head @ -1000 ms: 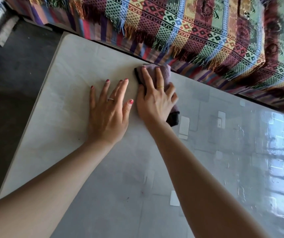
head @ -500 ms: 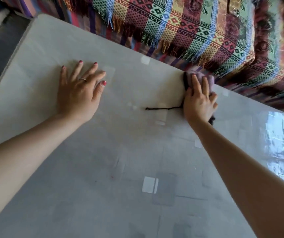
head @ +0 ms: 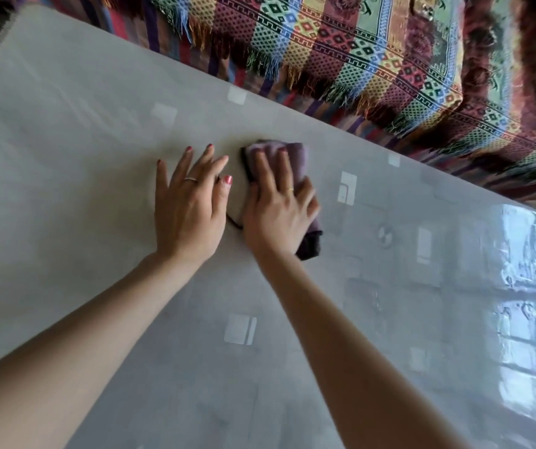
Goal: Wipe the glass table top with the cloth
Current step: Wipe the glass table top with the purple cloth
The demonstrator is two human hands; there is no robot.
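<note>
The right hand (head: 278,212) lies flat on the cloth (head: 295,163), fingers stretched and nearly together, pressing it to the glass table top (head: 98,286) rather than clenching it. The left hand (head: 188,209) rests open just beside the cloth, palm down on the glass, fingers spread, gripping nothing. The one folded purple cloth runs lengthwise from the hand's wrist side toward the table's far edge, near the patterned fringed blanket (head: 373,59). Two hands show, a ring on each.
</note>
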